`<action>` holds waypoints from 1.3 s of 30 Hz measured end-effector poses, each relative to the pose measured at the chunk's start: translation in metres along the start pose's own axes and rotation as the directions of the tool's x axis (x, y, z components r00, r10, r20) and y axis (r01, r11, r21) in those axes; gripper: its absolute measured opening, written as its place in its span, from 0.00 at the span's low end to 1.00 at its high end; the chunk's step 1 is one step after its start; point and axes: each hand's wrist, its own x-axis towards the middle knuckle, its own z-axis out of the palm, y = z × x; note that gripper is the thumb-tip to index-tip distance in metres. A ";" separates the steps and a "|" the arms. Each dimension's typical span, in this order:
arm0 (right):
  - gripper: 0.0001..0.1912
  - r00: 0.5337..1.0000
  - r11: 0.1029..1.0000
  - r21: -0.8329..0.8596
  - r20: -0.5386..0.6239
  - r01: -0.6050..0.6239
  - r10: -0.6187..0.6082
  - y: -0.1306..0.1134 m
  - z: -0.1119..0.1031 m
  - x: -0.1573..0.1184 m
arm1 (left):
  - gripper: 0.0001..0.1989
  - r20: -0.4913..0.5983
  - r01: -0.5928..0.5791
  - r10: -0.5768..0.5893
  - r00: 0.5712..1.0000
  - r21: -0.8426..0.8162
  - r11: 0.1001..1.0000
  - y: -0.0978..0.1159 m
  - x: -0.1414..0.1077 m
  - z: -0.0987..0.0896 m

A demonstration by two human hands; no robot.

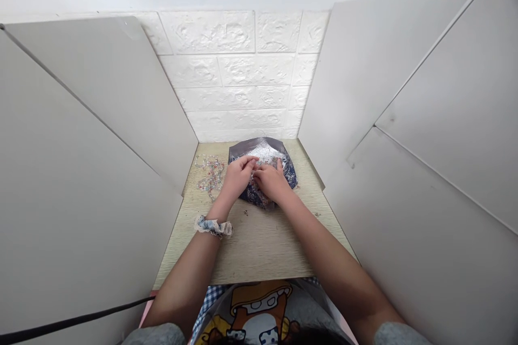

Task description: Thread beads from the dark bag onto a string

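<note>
A dark blue bag with a silvery inside lies at the back of the tabletop, with small bead-like bits in it. Over its near left part is my left hand, thumb and fingertips pinched together. Right beside it, my right hand reaches in with its fingertips drawn together near the left ones, one finger sticking up. Whatever is between the fingertips is too small to make out. To the left of my hands lie beaded strands with clear and reddish beads, loosely heaped.
Tall white panels close in both sides, and a white brick-patterned wall stands behind. Tiny bits lie on the wooden tabletop. A scrunchie circles my left wrist. A black cable runs at lower left.
</note>
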 end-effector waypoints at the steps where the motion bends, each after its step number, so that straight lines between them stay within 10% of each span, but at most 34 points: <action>1: 0.12 1.000 1.000 -0.006 0.005 0.000 0.000 0.000 0.001 0.000 | 0.14 0.007 0.003 -0.003 1.000 -0.016 1.000 -0.001 0.000 -0.001; 15: 0.12 1.000 1.000 -0.013 -0.007 0.005 -0.005 -0.002 0.006 0.002 | 0.18 0.000 0.037 -0.037 0.999 -0.184 0.982 -0.001 -0.001 0.003; 21: 0.11 0.988 0.958 0.284 -0.141 -0.021 0.063 0.004 -0.002 0.004 | 0.12 -0.024 0.003 -0.007 1.000 -0.151 0.989 -0.003 0.000 0.002; 24: 0.07 0.963 0.796 0.605 -0.205 -0.016 0.175 0.012 -0.009 0.007 | 0.12 -0.081 0.004 -0.011 0.997 -0.085 0.996 -0.002 0.000 0.001; 30: 0.05 0.970 0.180 0.980 -0.120 0.082 0.213 0.015 -0.009 0.011 | 0.15 -0.044 -0.054 0.055 0.998 0.020 0.998 0.006 -0.005 -0.001; 39: 0.07 0.975 -0.046 0.996 -0.060 0.072 0.212 0.011 -0.007 0.011 | 0.16 -0.032 -0.098 0.099 0.995 0.037 0.995 0.006 -0.006 -0.002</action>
